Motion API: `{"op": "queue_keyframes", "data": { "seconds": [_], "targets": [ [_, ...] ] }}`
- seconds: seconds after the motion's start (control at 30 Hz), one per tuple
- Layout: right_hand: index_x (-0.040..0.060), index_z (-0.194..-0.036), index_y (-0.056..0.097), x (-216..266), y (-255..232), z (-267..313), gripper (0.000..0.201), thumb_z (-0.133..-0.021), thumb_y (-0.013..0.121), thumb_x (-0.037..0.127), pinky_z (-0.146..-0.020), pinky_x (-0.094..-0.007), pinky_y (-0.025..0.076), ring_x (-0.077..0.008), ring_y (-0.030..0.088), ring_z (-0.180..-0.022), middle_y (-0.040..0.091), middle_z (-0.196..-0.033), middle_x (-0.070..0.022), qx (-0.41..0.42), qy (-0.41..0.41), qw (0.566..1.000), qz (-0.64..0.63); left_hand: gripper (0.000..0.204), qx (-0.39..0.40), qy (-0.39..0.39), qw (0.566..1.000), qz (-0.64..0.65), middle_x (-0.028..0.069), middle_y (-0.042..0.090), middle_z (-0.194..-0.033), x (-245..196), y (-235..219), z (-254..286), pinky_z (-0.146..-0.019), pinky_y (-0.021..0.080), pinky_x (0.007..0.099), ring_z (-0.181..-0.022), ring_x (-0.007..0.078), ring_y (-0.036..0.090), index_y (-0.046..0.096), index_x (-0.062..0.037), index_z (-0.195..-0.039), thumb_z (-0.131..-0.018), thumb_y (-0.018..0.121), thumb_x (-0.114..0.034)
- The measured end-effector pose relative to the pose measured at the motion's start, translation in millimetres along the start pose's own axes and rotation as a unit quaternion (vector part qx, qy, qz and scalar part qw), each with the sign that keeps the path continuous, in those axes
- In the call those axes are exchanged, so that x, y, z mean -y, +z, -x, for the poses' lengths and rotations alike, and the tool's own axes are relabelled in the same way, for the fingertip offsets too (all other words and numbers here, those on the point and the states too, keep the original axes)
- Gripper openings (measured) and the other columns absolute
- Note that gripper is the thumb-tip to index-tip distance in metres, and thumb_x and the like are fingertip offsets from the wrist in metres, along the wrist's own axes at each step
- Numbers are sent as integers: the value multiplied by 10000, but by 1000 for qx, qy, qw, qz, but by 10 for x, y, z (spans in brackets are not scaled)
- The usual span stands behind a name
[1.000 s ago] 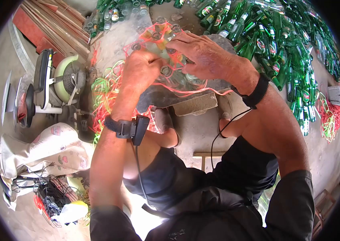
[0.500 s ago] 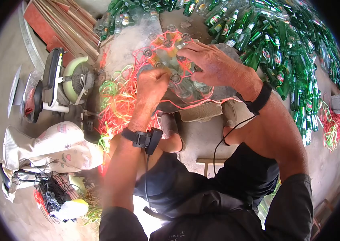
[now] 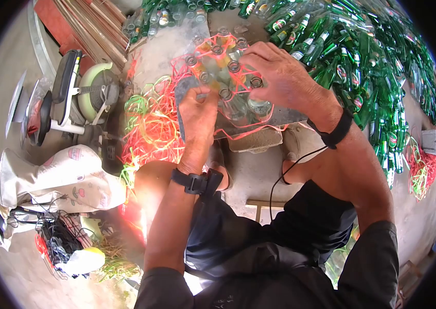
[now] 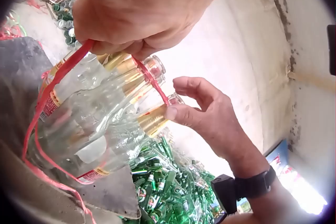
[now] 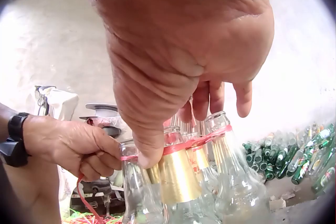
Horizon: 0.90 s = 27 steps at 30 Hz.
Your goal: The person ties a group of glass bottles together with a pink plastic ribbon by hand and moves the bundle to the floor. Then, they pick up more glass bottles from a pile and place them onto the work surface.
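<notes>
A cluster of clear glass bottles [image 3: 235, 109], some with gold foil necks, stands upright on a dark slab [image 3: 183, 121]. Red plastic strap [image 4: 43, 98] is laced around the bottle necks, and a loose length trails down the near side. At the cluster's left, my left hand [image 3: 198, 113] pinches the strap close to the necks. My right hand [image 3: 287, 74] is over the right side, its thumb [image 5: 150, 155] pressing on the strap at a bottle neck. The other right fingers [image 5: 215, 98] extend down behind the bottle mouths, spread away from the thumb.
Green bottles [image 3: 352, 67] lie heaped at the far right. Tangled red and green strap [image 3: 153, 121] piles up left of the slab. Further left are a fan-like machine [image 3: 94, 92], a pale printed cloth [image 3: 68, 175] and wooden strips [image 3: 86, 31]. A block [image 3: 256, 141] sits below the slab's near edge.
My left hand has drawn slightly down and away from the bottle necks. The right hand has shifted a little right, uncovering more bottle mouths. The head view has also shifted slightly.
</notes>
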State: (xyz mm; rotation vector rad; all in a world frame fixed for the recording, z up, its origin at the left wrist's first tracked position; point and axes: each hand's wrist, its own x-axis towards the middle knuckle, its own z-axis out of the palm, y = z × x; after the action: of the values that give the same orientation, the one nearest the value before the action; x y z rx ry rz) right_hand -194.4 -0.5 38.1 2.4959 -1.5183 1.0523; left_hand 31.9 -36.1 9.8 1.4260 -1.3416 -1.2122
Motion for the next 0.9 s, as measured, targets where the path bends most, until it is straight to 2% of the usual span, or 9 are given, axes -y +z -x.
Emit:
{"op": "queue_keyframes", "data": {
  "seconds": [0.2,0.27,0.33,0.37,0.43,0.53,0.67,0.87,0.9],
  "targets": [
    [66,-1075,674,63,-62,59,458,-651,841,118,-871,-429,532,-295,596,-1057,597,-1110,-90,16,7,999,48,311,-11,-105,994,30,47,680,-797,-12,-48,-5,-593,434,280,-665,89,550,703,60,-1119,-869,745,-119],
    [76,-1054,679,101,-31,81,423,-666,837,134,-841,-433,535,-293,611,-1032,617,-1069,-94,20,2,997,69,289,16,-107,992,57,25,665,-781,22,-71,-11,-584,419,273,-656,78,528,727,58,-1095,-873,747,-125],
    [73,-1025,676,142,-1,94,344,-723,817,161,-741,-436,547,-301,662,-865,653,-898,-111,19,44,998,35,270,43,-108,990,84,3,649,-765,-16,-76,20,-575,405,266,-646,67,507,752,56,-1070,-876,749,-132],
    [73,-1025,676,157,-1,95,344,-723,817,161,-741,-436,547,-301,662,-865,653,-898,-111,21,43,998,35,238,42,-109,987,108,-13,640,-756,-34,-52,47,-559,389,266,-637,59,489,769,46,-1038,-882,746,-132],
    [60,-1019,669,166,-5,94,301,-774,795,180,-645,-442,542,-317,670,-703,648,-757,-122,54,120,991,-14,210,39,-111,984,135,-29,631,-747,-39,-57,47,-542,373,266,-627,50,471,786,36,-1005,-887,742,-133],
    [47,-1023,661,134,7,98,306,-782,798,175,-599,-435,532,-321,675,-667,647,-737,-130,47,116,992,-11,194,58,-119,984,122,-31,640,-755,22,-86,11,-539,374,264,-629,44,468,791,26,-997,-896,733,-130],
    [44,-1031,659,146,-11,91,308,-785,793,171,-605,-444,535,-330,683,-692,669,-785,-134,67,124,990,-2,192,35,-102,986,130,-27,653,-762,39,-19,65,-561,389,257,-652,39,481,788,39,-987,-902,717,-118],
    [40,-1046,633,44,-99,84,311,-808,787,169,-690,-459,557,-378,691,-823,687,-922,-139,73,73,994,20,186,10,-89,984,155,-29,648,-751,14,139,194,-560,383,254,-654,35,485,782,46,-935,-914,700,-120],
    [72,-1111,643,14,-108,89,340,-819,774,186,-708,-468,567,-374,699,-858,702,-939,-136,78,74,994,32,182,5,-81,983,164,-37,638,-733,20,178,208,-549,372,254,-642,30,477,781,41,-910,-919,694,-119]
  ]
}}
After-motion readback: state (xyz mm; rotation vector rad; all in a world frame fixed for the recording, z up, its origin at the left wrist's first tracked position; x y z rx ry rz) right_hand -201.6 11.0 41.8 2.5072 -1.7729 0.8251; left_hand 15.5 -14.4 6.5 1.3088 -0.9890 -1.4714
